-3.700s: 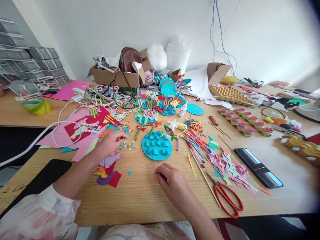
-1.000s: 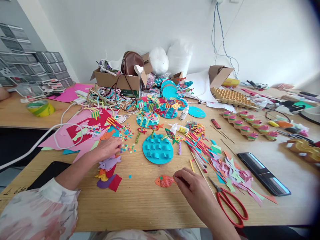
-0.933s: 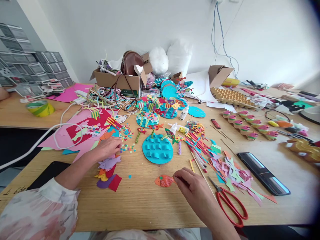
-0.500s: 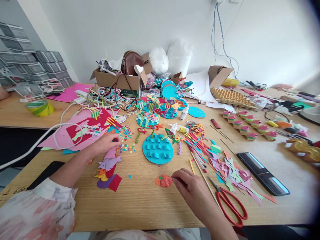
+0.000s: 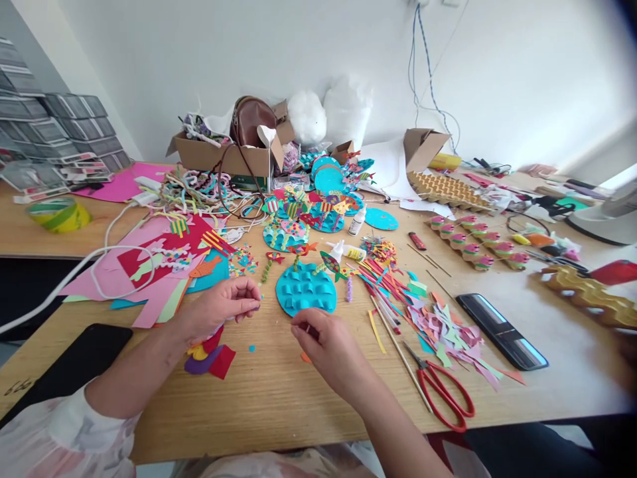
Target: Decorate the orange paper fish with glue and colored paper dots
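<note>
the wooden table (image 5: pixel 239 418) spreads across the scene, its near edge running just in front of the person's lap. at the far left, grey boxes (image 5: pixel 84 129) stand stacked, their contents too blurred to tell. in the far middle, an open cardboard box (image 5: pixel 199 154) holds tangled yarn (image 5: pixel 196 129) at its left end, while a brown bag (image 5: pixel 253 119) rises above the rim farther right. pale bulky bundles (image 5: pixel 348 109) stand behind, against the wall.

the left hand (image 5: pixel 226 305) hangs above the left middle of the table, near small paper cutouts (image 5: pixel 204 355); its thumb and forefinger are bent close together, and i cannot tell if anything sits between them. the right hand (image 5: pixel 331 345) is just on the near side of a blue oval base (image 5: pixel 306 289) with rows of raised paper loops; its fingers also curl toward each other, and whether they grip something is hidden.

a strip of wood opens between both hands and the near edge. to the right, red-handled scissors (image 5: pixel 445 395) lie near that edge, well apart from the right hand's fingers, with a thin stick (image 5: pixel 405 358) touching or just beside them.

an orange paper piece (image 5: pixel 305 357), mostly covered, shows under the right hand. a tiny blue paper dot (image 5: pixel 251 348) lies between the hands.
</note>
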Demonstrator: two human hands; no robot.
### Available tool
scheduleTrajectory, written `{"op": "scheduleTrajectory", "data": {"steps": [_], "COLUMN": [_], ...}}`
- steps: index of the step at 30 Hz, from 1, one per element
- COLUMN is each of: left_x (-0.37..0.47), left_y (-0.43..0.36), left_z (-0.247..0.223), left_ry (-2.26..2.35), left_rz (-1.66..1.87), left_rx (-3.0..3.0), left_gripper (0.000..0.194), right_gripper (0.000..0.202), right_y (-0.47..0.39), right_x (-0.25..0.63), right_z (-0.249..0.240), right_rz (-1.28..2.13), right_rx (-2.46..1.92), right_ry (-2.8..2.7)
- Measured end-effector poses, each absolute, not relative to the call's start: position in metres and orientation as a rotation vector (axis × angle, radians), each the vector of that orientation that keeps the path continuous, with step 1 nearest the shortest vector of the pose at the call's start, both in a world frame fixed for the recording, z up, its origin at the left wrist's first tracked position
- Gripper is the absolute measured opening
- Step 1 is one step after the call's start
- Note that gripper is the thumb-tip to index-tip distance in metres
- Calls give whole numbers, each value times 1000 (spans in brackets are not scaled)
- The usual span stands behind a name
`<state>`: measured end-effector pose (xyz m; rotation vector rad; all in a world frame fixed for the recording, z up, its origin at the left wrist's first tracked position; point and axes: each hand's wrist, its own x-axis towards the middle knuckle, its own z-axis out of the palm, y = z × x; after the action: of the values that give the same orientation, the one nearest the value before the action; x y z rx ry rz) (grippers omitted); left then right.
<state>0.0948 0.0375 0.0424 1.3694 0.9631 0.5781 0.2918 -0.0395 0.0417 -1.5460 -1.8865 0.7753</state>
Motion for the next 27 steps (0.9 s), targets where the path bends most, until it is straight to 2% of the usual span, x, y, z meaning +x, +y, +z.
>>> {"op": "scheduleTrajectory", "data": {"steps": [16, 27], "left_x": [115, 114], "left_y": [21, 18], "left_z": [36, 30], "left_ry": [926, 904], "left_rz": [599, 560], "left_rx": [1488, 1436], "left_gripper": [8, 10], "right_gripper": [5, 8], "right_y": [-24, -23], "right_x": [264, 266], "right_z": [27, 20], "right_rz": [986, 1214], "right_rx": [-1415, -1359], "right_ry": [-1576, -1465]}}
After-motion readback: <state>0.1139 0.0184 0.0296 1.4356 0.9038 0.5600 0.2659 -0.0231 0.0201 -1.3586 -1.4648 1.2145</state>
